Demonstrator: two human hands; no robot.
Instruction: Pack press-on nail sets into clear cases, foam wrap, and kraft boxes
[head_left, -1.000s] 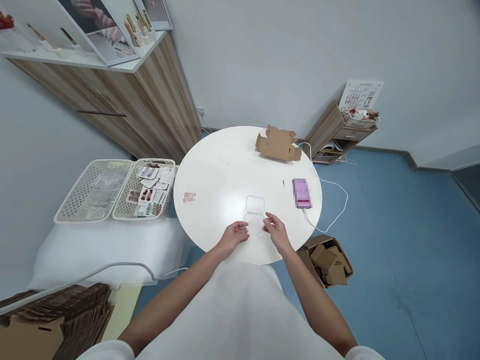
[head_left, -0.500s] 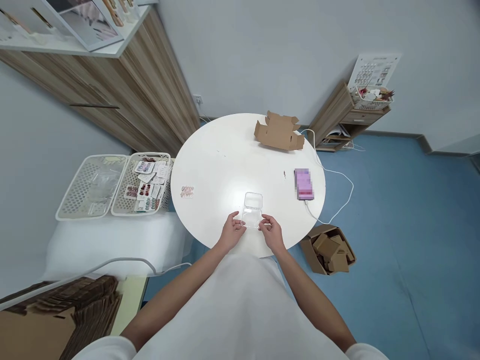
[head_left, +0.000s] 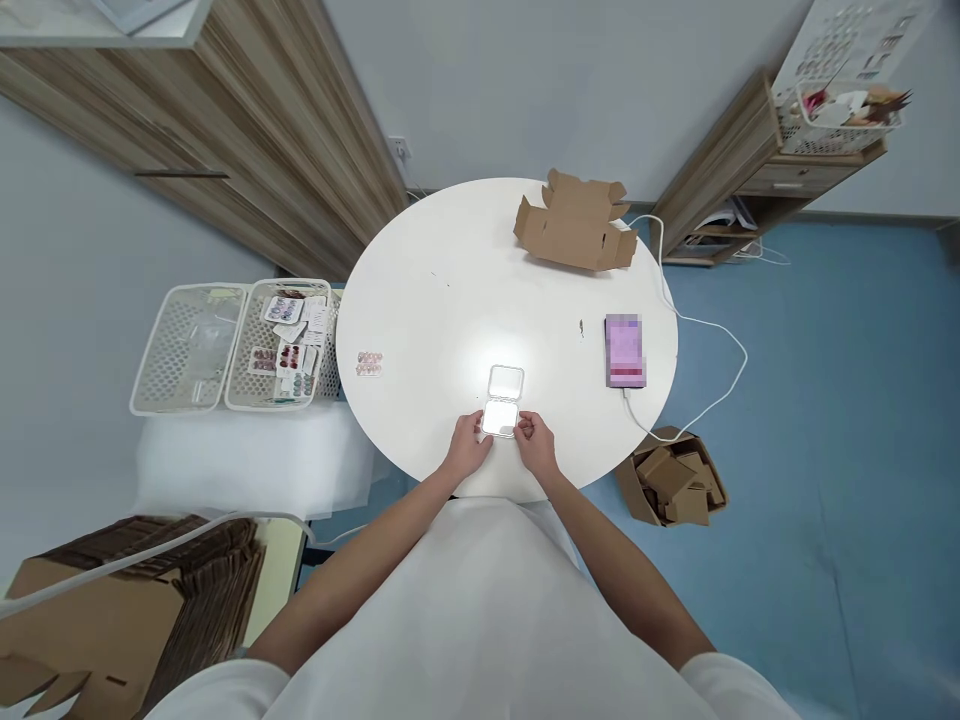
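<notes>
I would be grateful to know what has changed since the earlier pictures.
The open clear case has shifted slightly left, away from the phone, with the left hand and right hand at its sides; neither let go. The nail sheet, cardboard and phone stayed put.

so this clear plastic box [head_left: 500,418] is wide open, squarish with rounded corners, at the near side of the table [head_left: 420,320], lid [head_left: 506,382] toward the table's middle
</notes>
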